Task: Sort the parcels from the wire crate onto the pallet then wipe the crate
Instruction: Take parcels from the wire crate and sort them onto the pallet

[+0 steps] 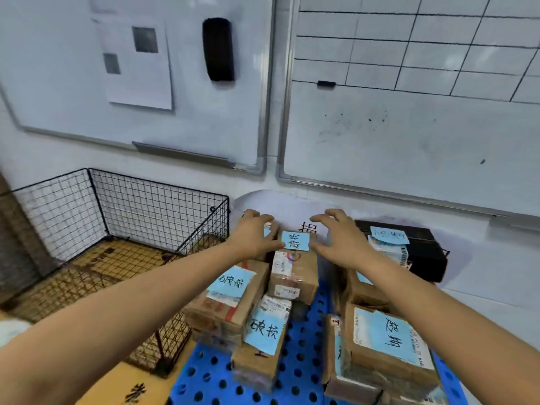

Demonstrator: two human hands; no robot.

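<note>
At the blue pallet's (204,375) far edge, the left hand (257,235) gripped the labelled parcel (295,273) while the right hand (336,239) hovered beside it, fingers spread wide.

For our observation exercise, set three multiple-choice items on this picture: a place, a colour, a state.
1. Where does the wire crate stand from the pallet? A left B right C on it
2. The notes on the parcels are: A pink B light blue C yellow
3. The right hand is: A fisted B open, fingers spread C holding a cloth
Answers: A, the crate lies left of the pallet; B, each note shows light blue; B, its spread fingers hold nothing.
</note>
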